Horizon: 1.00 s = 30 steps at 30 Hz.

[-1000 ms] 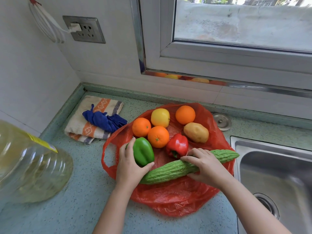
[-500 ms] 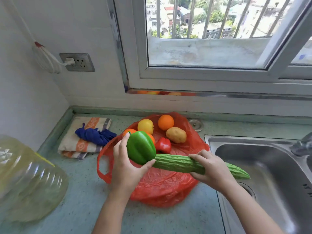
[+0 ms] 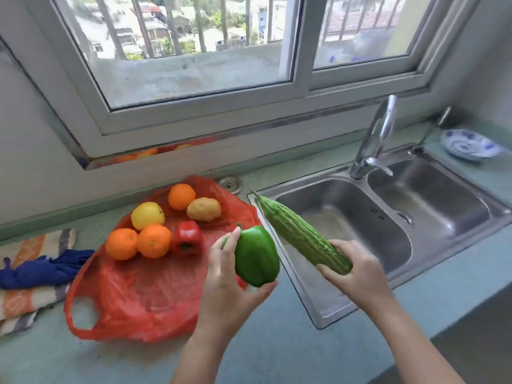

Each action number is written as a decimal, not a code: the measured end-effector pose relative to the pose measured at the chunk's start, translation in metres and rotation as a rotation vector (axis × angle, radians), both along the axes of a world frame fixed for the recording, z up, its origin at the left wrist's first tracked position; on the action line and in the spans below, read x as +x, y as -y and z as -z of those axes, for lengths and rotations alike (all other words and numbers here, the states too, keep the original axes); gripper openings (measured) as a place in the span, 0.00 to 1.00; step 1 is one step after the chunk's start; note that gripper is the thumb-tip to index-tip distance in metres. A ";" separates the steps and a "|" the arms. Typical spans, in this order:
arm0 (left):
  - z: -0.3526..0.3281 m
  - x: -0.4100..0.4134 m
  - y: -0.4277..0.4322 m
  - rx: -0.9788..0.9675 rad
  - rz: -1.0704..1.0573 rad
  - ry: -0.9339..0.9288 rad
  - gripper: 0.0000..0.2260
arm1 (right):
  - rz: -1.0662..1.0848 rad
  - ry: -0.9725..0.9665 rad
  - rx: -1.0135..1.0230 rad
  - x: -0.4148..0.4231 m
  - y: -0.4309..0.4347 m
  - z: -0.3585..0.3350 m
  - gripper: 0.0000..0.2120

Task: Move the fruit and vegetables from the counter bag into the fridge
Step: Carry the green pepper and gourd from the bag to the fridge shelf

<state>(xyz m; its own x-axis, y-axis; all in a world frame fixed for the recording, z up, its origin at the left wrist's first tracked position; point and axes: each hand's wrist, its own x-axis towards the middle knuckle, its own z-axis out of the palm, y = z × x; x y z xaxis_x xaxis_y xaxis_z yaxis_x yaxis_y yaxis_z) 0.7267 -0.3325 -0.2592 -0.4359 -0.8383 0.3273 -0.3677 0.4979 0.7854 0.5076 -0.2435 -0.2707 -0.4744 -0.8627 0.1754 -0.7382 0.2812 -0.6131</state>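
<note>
A person's left hand (image 3: 227, 275) holds a green bell pepper (image 3: 256, 256) at the edge of an opened red plastic bag (image 3: 144, 295). The right hand (image 3: 352, 270) grips the near end of a bitter gourd (image 3: 299, 234) over the steel sink (image 3: 313, 309). Three oranges (image 3: 154, 241), a yellow apple (image 3: 147, 215), a potato (image 3: 203, 209) and a red bell pepper (image 3: 186, 236) lie on the bag, which is spread on the table (image 3: 277, 350). At left, a blue cloth (image 3: 41, 270) rests on a striped towel (image 3: 33, 297).

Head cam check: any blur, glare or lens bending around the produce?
Head view: soft daylight from the window, no hard shadows; its frame bows with wide-angle distortion; green pepper and bitter gourd read sharp; the blue cloth at the edge looks soft; glare in the left basin of the sink.
</note>
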 end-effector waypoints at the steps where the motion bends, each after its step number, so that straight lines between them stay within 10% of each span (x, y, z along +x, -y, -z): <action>1: 0.000 -0.010 -0.005 -0.005 0.053 0.004 0.41 | 0.051 0.023 -0.020 -0.003 -0.013 -0.003 0.20; 13: -0.029 -0.147 -0.107 -0.097 0.498 0.032 0.43 | 0.478 0.222 -0.250 -0.067 -0.171 -0.045 0.17; 30: -0.063 -0.373 -0.427 -0.068 1.177 -0.047 0.40 | 1.207 -0.059 -0.425 -0.153 -0.535 -0.078 0.14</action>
